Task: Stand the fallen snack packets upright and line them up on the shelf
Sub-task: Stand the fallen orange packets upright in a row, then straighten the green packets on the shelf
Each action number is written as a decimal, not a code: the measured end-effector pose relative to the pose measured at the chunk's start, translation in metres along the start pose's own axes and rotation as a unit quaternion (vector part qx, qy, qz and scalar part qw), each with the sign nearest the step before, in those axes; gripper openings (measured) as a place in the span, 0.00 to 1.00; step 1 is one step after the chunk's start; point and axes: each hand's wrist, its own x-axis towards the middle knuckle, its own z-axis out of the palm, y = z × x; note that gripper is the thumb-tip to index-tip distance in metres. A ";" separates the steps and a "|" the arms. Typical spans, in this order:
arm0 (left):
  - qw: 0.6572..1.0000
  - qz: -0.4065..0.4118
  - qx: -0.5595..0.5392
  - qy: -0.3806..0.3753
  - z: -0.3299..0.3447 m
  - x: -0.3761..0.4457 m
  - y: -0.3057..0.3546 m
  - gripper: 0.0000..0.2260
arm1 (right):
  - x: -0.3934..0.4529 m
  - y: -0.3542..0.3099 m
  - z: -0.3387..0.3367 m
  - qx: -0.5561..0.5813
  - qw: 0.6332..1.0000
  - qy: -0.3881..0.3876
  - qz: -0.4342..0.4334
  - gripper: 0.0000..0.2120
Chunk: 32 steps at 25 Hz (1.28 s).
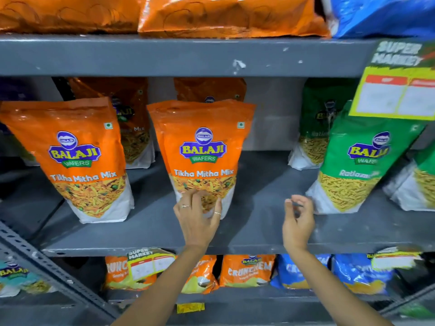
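Note:
Two orange Tikha Mitha Mix packets stand upright on the grey middle shelf: one at the left and one in the middle. My left hand is at the bottom front of the middle packet, fingers spread and touching it, not closed around it. My right hand hovers over bare shelf between that packet and a green Ratlami packet, fingers loosely curled and holding nothing. More orange packets stand behind, partly hidden.
Another green packet stands further back, and one more at the right edge. A price tag hangs from the upper shelf. Orange and blue bags lie above; crisp packets fill the lower shelf. A slotted upright runs at left.

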 end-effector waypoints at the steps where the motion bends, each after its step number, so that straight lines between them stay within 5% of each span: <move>1: 1.000 0.009 0.005 0.001 0.009 -0.006 0.013 0.12 | 0.011 0.001 -0.016 -0.004 1.000 0.013 -0.009 0.10; 6: 0.993 -0.007 -0.077 -0.090 0.052 -0.040 0.072 0.09 | 0.061 0.015 -0.091 -0.005 0.999 0.048 -0.018 0.08; 10: 0.977 -0.111 -0.119 -0.136 0.081 -0.064 0.107 0.08 | 0.092 0.031 -0.133 -0.006 0.999 0.043 -0.013 0.06; 13: 0.963 -0.150 -0.129 -0.185 0.101 -0.074 0.126 0.11 | 0.114 0.042 -0.155 -0.033 0.999 -0.017 0.013 0.07; 20: 0.882 -0.147 -0.048 -0.445 0.140 -0.079 0.168 0.30 | 0.141 0.057 -0.172 -0.068 0.971 -0.212 0.087 0.20; 32: 0.894 -0.147 -0.043 -0.420 0.148 -0.080 0.189 0.16 | 0.141 0.058 -0.178 -0.115 0.966 -0.224 0.063 0.16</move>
